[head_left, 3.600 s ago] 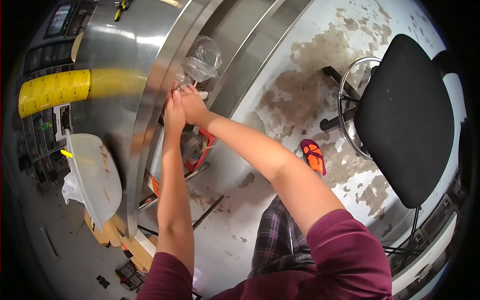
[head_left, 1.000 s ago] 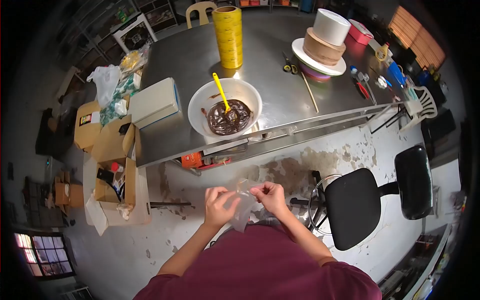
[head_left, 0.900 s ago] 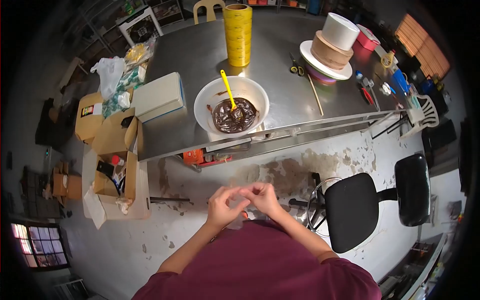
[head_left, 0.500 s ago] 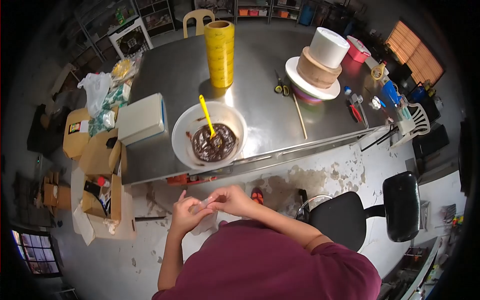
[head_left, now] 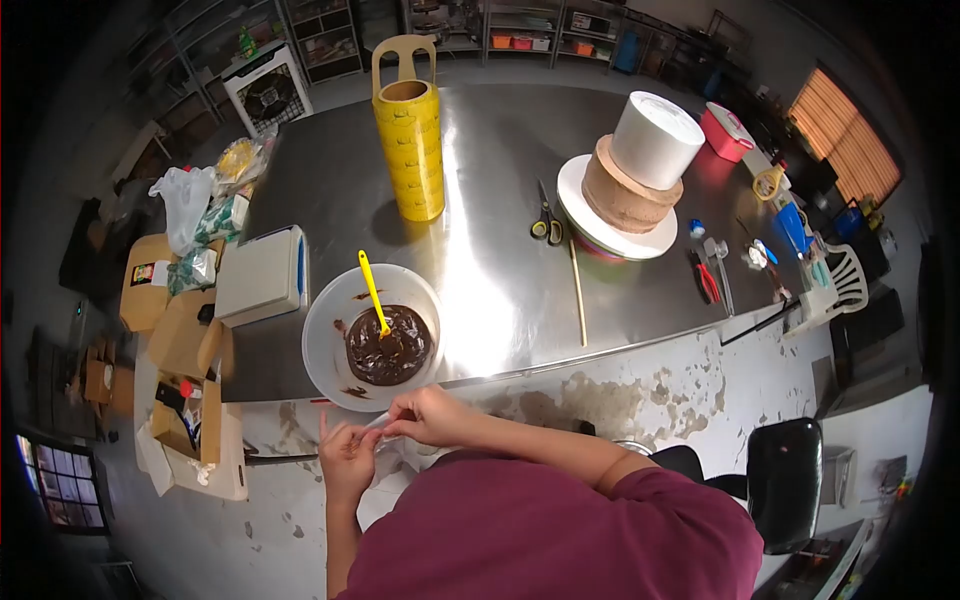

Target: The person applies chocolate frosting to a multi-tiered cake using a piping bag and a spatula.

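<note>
Just below the table's front edge, my left hand point(head_left: 348, 460) and my right hand point(head_left: 430, 416) meet. Both pinch a thin, translucent plastic bag point(head_left: 379, 424), whose lower part hangs down between my forearms and is partly hidden. Close in front of the hands is a white bowl point(head_left: 320, 345) with dark, glossy chocolate mixture point(head_left: 405, 362) in it. A yellow spatula point(head_left: 370, 285) stands tilted in the mixture, its handle leaning up and away.
On the metal table point(head_left: 500, 330) are a tall yellow wrap roll point(head_left: 410, 155), scissors point(head_left: 546, 225), a wooden stick point(head_left: 579, 300) and a tiered cake point(head_left: 630, 190) with a white top tier on a stand. A pale box point(head_left: 258, 280) stands left; red-handled pliers point(head_left: 706, 280) lie right. A black chair point(head_left: 785, 480) is behind.
The view has tilted up and shifted, so the bowl and table appear lower and closer to my hands. My fingers have moved along the plastic bag and still pinch it.
</note>
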Demonstrator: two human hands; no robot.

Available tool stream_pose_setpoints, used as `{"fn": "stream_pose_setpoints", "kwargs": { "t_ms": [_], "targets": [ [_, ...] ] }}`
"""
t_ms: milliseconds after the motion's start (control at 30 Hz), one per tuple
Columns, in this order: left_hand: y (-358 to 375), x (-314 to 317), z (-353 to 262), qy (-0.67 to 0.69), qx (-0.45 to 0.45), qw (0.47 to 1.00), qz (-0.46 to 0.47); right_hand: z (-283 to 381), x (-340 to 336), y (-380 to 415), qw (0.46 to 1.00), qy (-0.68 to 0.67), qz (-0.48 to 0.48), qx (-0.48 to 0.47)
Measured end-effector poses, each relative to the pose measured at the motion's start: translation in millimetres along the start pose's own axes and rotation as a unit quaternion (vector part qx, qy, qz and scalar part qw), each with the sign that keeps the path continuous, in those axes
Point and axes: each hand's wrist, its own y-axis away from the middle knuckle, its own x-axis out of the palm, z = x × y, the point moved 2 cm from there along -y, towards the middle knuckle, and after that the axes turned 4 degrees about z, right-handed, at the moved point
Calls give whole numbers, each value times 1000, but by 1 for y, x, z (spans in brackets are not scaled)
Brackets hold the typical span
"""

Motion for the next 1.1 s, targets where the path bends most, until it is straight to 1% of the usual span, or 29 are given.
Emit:
{"fn": "stream_pose_setpoints", "kwargs": {
  "t_ms": [100, 133, 233, 267, 333, 433, 467, 533, 633, 733, 767, 833, 867, 933, 967, 1000, 1033, 1100],
  "targets": [
    [0, 1, -4, -9, -19, 1000, -3, -1, -4, -4, 999, -16, 32, -5],
    [1, 1, -6, -11, -24, 1000, -2, 3, -8, -6, 997, -30, 64, 9],
    [7, -1, -8, -15, -53, 998, -40, -7, 0, -11, 996, -26, 81, -33],
    [9, -1, -10, -21, -58, 996, -57, -9, 2, -13, 995, -32, 87, -31],
    [13, -3, -13, -34, -65, 993, -92, -4, 4, -16, 993, -87, 77, -30],
    [19, -8, -21, -42, -88, 990, -104, -5, 15, -23, 986, -145, 71, -40],
    [22, -8, -20, -51, -85, 990, -100, -6, 18, -25, 983, -161, 71, -45],
    [27, -12, -15, -69, -79, 990, -93, 1, 19, -25, 988, -126, 83, -25],
    [34, -17, 0, -14, -103, 992, -78, 8, 24, -28, 992, -96, 80, -11],
    [33, -27, 8, -7, -101, 993, -62, 7, 37, -34, 994, -88, 70, -19],
    [33, -31, 14, -9, -85, 994, -63, 7, 41, -37, 994, -86, 66, -24],
    [32, -40, 30, -12, -52, 997, -62, 23, 37, -40, 988, -129, 84, 24],
    [30, -45, 36, 2, -50, 996, -67, 29, 38, -42, 983, -151, 92, 48],
    [25, -55, 46, 30, -48, 996, -76, 23, 49, -50, 988, -141, 67, 13],
    [23, -60, 54, 37, -51, 996, -59, 22, 55, -54, 989, -135, 56, -5],
    [21, -66, 62, 45, -55, 997, -42, 24, 59, -56, 993, -111, 44, 8],
    [19, -71, 68, 52, -59, 997, -26, 23, 66, -60, 995, -94, 22, -14],
    [12, -78, 68, 61, -46, 996, -48, 18, 81, -66, 996, -60, -22, -57]
  ]
}}
